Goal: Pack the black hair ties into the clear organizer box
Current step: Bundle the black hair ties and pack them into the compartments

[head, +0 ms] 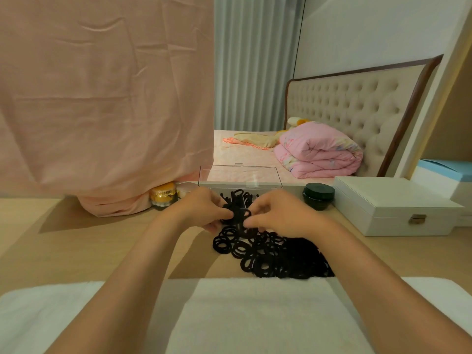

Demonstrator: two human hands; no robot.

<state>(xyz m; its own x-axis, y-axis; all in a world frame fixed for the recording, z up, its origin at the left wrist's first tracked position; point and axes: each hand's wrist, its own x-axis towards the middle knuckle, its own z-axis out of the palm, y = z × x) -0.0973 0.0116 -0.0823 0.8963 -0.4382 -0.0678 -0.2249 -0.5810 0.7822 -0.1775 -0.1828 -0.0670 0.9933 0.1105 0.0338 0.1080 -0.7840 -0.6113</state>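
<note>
Mid-pack here: our left hand (204, 212) and right hand (278, 215) meet at frame centre, fingers pinched on a clump of black hair ties (236, 214) at the clear organizer box (240, 175), lid up. Next we press them in. Big loose pile (275, 256) waits below; dark jar (318, 196) and white case (398, 208) crowd the right.
</note>
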